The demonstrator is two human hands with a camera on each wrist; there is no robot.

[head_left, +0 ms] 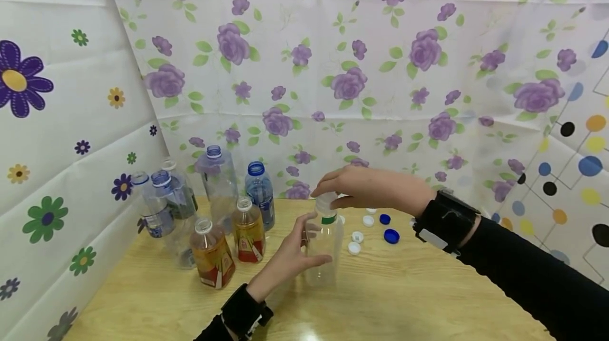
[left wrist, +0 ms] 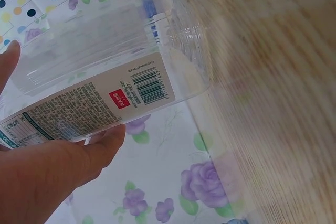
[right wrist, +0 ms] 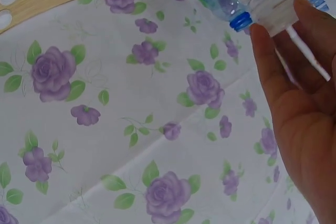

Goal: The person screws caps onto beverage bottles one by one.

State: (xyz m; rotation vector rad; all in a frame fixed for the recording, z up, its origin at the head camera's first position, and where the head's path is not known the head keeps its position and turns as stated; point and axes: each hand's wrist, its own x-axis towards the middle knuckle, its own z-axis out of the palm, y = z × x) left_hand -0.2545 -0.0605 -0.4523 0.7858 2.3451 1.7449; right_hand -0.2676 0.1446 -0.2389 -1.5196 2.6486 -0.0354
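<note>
A clear plastic bottle [head_left: 323,269] stands upright on the table, with a green band near its neck. My left hand [head_left: 290,256] grips its body, thumb on the near side. In the left wrist view, a white printed label with a barcode [left wrist: 148,85] runs along the bottle's side. From above, my right hand [head_left: 363,187] holds the whitish bottle top [head_left: 325,204] between thumb and fingers. A thin white strip [right wrist: 308,53] shows between those fingers in the right wrist view; whether it is a cap edge I cannot tell.
Several uncapped bottles stand to the left, including two with amber labels [head_left: 212,256] and a blue one [head_left: 259,193]. Right of the held bottle lie several loose white caps [head_left: 354,248] and two blue caps [head_left: 391,236]. A flowered cloth [head_left: 295,92] hangs behind the table.
</note>
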